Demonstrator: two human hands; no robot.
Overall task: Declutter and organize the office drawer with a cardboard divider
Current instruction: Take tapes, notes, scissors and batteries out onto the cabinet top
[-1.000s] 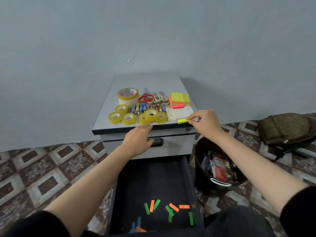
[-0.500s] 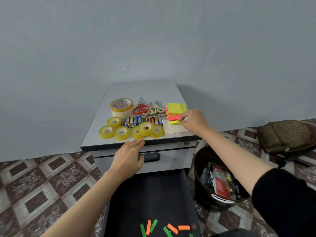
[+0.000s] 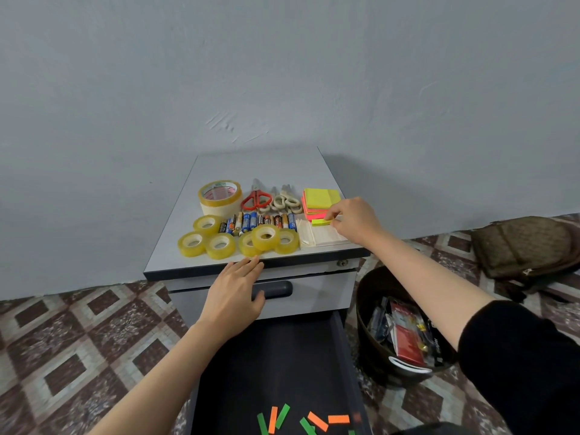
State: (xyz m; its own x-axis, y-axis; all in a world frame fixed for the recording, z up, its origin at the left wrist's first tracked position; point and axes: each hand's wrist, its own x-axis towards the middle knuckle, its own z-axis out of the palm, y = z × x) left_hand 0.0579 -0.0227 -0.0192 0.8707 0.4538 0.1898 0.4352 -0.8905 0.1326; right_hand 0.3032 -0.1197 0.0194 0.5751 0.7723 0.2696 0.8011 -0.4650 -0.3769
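Black drawer (image 3: 347, 356) interior fills the lower part of the head view. It stands pulled out, directly below and nearer than the left hand (image 3: 233, 296).

Hand state:
- Left hand: fingers straight and close together, laid flat over the closed upper drawer front, fingertips at the front edge of the cabinet top (image 3: 251, 164). It holds nothing.
- Right hand (image 3: 354, 219): thumb and forefinger pinch a yellow-green tab (image 3: 321, 221), held at the near edge of the sticky-note stack (image 3: 321, 197).

Progress, as judged: sorting onto the cabinet top is well advanced. Coloured paper strips (image 3: 317, 420) lie loose in the drawer. No cardboard divider is in view, so fitting it and refilling the drawer appear to be left.

Count, beyond the left hand's fingertips and left of the right hand:
- Large tape roll (image 3: 219, 196): one.
- Small tape rolls (image 3: 266, 235): six.
- Scissors (image 3: 255, 199): three, one red, two cream.
- Batteries (image 3: 251, 221): one row, about ten; exact number cannot be told.
- White paper pad (image 3: 320, 237): one, under the right hand.
- Strips in the drawer: at least six, green and orange; the frame edge cuts off more.

Under the right forearm stands one bin (image 3: 370, 309) holding mixed items.
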